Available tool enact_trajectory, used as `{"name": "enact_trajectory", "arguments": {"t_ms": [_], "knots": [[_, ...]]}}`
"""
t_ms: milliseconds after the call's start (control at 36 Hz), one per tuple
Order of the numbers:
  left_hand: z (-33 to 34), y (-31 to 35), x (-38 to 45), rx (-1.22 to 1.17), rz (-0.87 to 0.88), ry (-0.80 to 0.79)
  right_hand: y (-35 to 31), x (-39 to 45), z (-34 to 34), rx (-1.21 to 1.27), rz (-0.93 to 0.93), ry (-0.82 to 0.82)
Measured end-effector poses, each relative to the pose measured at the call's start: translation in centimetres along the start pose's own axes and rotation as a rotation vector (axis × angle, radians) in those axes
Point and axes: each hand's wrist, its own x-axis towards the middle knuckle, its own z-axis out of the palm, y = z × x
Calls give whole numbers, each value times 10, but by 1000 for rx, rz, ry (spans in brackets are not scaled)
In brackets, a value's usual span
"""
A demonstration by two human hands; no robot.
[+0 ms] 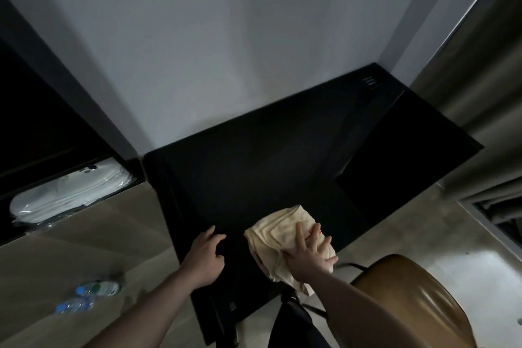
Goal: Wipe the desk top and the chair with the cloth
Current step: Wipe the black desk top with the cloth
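Observation:
A black desk top [254, 167] runs from the lower left to the far right against a white wall. A cream folded cloth [278, 230] lies on the desk near its front edge. My right hand [308, 253] presses flat on the cloth with fingers spread. My left hand [204, 256] rests on the desk's front left edge, fingers loosely curled, holding nothing. A brown leather chair [409, 302] stands at the lower right, its back next to my right forearm.
A small dark label or socket plate [371, 82] sits on the desk's far right corner. Two plastic water bottles [93, 291] lie on the floor at lower left. White wrapped items [67, 192] fill a dark shelf on the left. Grey curtains [480, 93] hang at right.

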Motion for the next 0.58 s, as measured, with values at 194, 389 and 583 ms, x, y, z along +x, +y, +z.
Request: {"name": "enact_trajectory", "arguments": {"t_ms": [194,389,583], "knots": [[2,71,44,22,-16,-29,64,49,-46,28,17,44],[2,128,80,-1,-50,-8,120,101,-110,56,74,50],[2,136,76,-7,-71,13,127,118,-143,60,113,98]]}}
